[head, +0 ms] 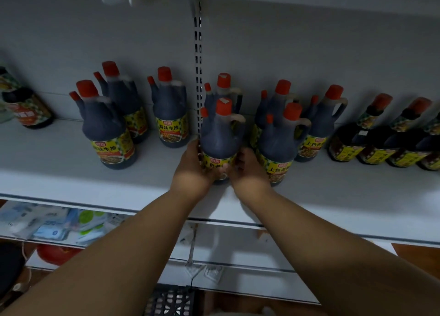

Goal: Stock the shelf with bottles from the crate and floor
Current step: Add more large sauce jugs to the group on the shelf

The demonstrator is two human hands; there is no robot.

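Left hand [193,166] and right hand [247,170] grip an upright soy sauce bottle [220,137] on the white shelf [71,180], fingers curled round its base.

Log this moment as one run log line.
step: placing bottle on shelf | left hand: grips it | right hand: grips it | bottle: upright

The picture is dim and a bit gray. Soft light comes from above. The arms cast dark shadows on the shelf [71,180]. The edges look bent and blurry, mostly far left.
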